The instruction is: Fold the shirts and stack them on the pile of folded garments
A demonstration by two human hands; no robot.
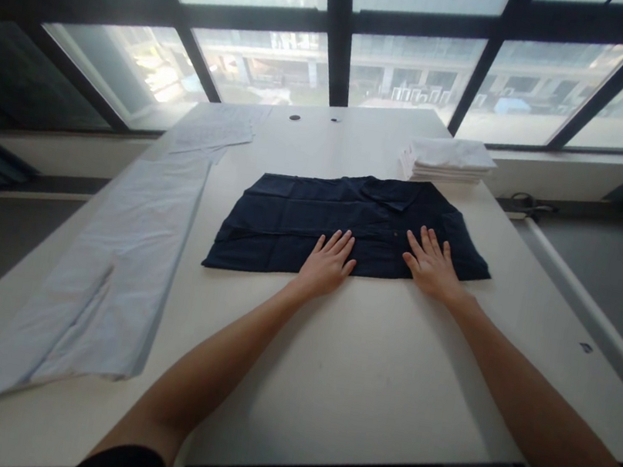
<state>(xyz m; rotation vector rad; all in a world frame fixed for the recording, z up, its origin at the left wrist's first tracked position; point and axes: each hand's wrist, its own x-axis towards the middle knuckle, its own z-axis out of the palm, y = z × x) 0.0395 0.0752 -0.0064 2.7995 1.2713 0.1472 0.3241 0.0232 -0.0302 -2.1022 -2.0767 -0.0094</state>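
Note:
A dark navy shirt point(291, 215) lies flat across the middle of the white table point(373, 368), its collar toward the far right. My left hand point(328, 261) rests palm down on the near edge of the cloth, fingers spread. Further right, my right hand point(432, 262) presses on the same shirt near a small button, and its fingers are spread too. Neither hand grips the fabric. The cloth under both palms is hidden.
Along the left side lies a long stack of white fabric point(101, 265), with papers point(216, 126) beyond it. A folded white pile point(447, 160) sits at the back right. Large framed windows point(406, 68) stand behind the table.

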